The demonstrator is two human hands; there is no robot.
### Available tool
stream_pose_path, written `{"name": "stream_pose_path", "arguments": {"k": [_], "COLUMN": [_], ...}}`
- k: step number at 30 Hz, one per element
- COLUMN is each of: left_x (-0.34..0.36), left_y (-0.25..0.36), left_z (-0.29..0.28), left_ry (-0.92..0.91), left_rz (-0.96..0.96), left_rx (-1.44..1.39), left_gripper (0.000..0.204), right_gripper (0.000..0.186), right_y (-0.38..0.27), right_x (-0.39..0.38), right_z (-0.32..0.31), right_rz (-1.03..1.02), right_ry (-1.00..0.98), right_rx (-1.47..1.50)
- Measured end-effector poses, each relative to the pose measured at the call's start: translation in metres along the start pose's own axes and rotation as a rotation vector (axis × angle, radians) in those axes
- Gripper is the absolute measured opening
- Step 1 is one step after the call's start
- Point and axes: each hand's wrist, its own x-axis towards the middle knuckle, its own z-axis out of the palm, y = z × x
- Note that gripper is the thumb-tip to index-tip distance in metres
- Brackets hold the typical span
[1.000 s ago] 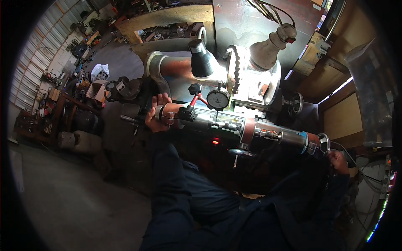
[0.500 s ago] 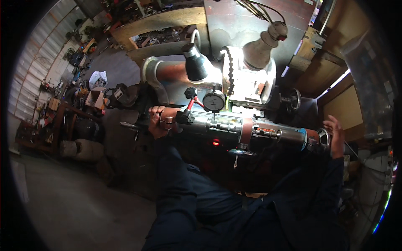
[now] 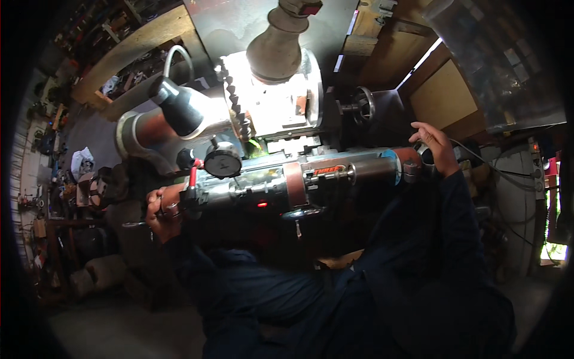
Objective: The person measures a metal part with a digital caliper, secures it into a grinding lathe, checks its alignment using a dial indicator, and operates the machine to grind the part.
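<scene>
My left hand (image 3: pixel 160 215) is curled round the left end collar (image 3: pixel 173 194) of a long horizontal steel fixture, which has a red-brown band (image 3: pixel 295 186) in its middle and a small handwheel (image 3: pixel 302 213) below it. A dial gauge (image 3: pixel 222 160) stands above it on a red jointed arm (image 3: pixel 192 179). My right hand (image 3: pixel 435 143) is raised at the fixture's right end, fingers extended above a wheel mostly hidden behind it, beside another red-brown collar (image 3: pixel 410 161).
A black work lamp (image 3: pixel 185 113) lights a machine head with a toothed strip (image 3: pixel 238 105) and a side handwheel (image 3: pixel 363 106). Behind are a steel panel (image 3: pixel 215 27), wooden boards (image 3: pixel 442 90) and cluttered shelves. Cables (image 3: pixel 490 167) hang at the right.
My right hand has risen from the fixture's right-end wheel and its fingers have opened. My left hand stays on the left end. The camera's view has swung, shifting the scene leftward.
</scene>
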Motion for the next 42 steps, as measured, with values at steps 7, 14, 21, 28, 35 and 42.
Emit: {"name": "stream_pose_path", "arguments": {"k": [7,14,21,28,35,42], "left_x": [-0.001,-0.052,-0.127,-0.132,-0.137,-0.132], "left_y": [0.004,-0.07,-0.185,-0.218,-0.202,-0.221], "left_z": [0.068,0.139,0.195,0.239,0.18,0.207], "left_ry": [0.5,0.616,0.539,0.639,0.356,0.662], "left_rz": [0.021,0.515,0.878,0.372,0.295,-0.054], "left_rx": [0.454,0.965,1.421,0.817,1.325,0.672], "left_gripper": [0.024,0.03,0.036,0.04,0.017,0.019], "right_gripper": [0.017,0.02,0.015,0.021,0.018,0.024], "right_y": [0.121,0.12,0.074,0.104,0.236,0.417], "right_x": [0.005,-0.047,-0.036,-0.08,-0.186,-0.307], "right_z": [-0.022,0.015,-0.023,-0.005,-0.108,-0.16], "right_rz": [-0.088,-0.056,-0.337,0.005,0.283,1.023], "right_ry": [0.06,-0.081,0.288,0.11,0.551,0.186], "right_rx": [0.453,-0.036,0.35,0.163,-0.274,-1.18]}}
